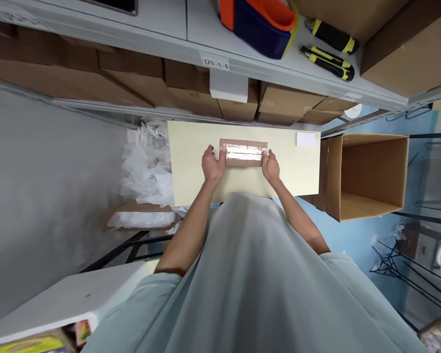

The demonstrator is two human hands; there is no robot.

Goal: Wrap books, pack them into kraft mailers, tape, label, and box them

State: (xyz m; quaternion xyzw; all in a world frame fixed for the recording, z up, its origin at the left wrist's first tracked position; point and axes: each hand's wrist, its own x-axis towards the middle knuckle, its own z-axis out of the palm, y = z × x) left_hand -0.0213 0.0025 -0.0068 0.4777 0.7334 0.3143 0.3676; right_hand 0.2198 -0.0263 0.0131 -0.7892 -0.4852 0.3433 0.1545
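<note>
A small, flat cardboard box (242,163) rests on the pale yellow tabletop (191,147). Shiny clear tape (244,152) runs along its upper face and reflects the light. My left hand (213,165) grips the box's left end, thumb on the taped face. At the right end, my right hand (271,166) holds it in the same way, thumb on top. The undersides of both hands are partly hidden. A white slip of paper (306,139) lies on the tabletop, to the right of the box.
Above the table, a grey shelf (297,78) carries tape dispensers (264,29) and utility knives (329,63). Brown boxes (238,109) line the level beneath. A large open carton (375,176) stands at the table's right, crumpled plastic wrap (147,166) at its left.
</note>
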